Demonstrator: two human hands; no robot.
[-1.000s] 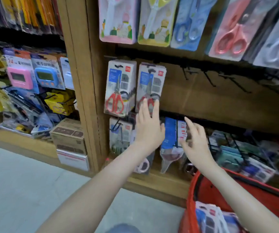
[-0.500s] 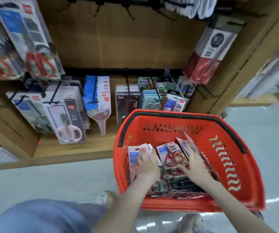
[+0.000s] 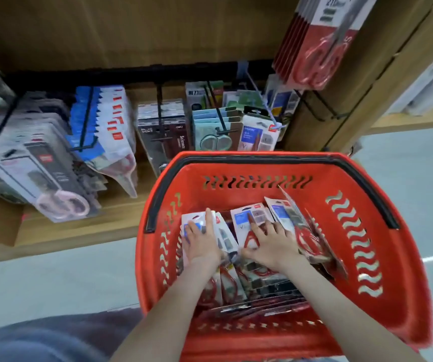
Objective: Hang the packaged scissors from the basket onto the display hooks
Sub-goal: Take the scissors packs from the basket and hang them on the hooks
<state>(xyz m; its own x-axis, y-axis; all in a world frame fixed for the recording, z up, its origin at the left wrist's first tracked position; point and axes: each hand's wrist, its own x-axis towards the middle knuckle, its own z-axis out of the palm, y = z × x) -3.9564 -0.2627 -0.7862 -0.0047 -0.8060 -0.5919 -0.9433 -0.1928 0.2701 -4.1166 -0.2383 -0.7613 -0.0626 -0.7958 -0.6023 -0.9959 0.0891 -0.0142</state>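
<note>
Where a second ago both hands were raised to the packs hanging on the shelf face, they are now down inside the red basket [image 3: 393, 257], which sits on the floor near the person, right of centre. The view has dropped with them, from the upper rows to the lowest row.

The left hand [image 3: 202, 244] lies on a white and blue pack [image 3: 193, 220] at the left of the heap, fingers straight and flat on it, not closed round it. The right hand [image 3: 271, 246] is just beside it, fingers spread and slightly bent over a pack with red handles [image 3: 246, 220]. Whether it has pinched that pack or only presses on it cannot be told. Neither pack is lifted.

The packaged scissors [image 3: 279, 211] cover the basket floor in a loose, overlapping pile, some leaning toward the right wall. Beyond the far rim, the display hooks [image 3: 160, 111] jut from a black rail, those in view loaded with other packs.

Judged from this, one hanging is over and the next pick is only starting. The hands are sorting for a pack, many packs remain in the basket, and the task looks far from done.
</note>
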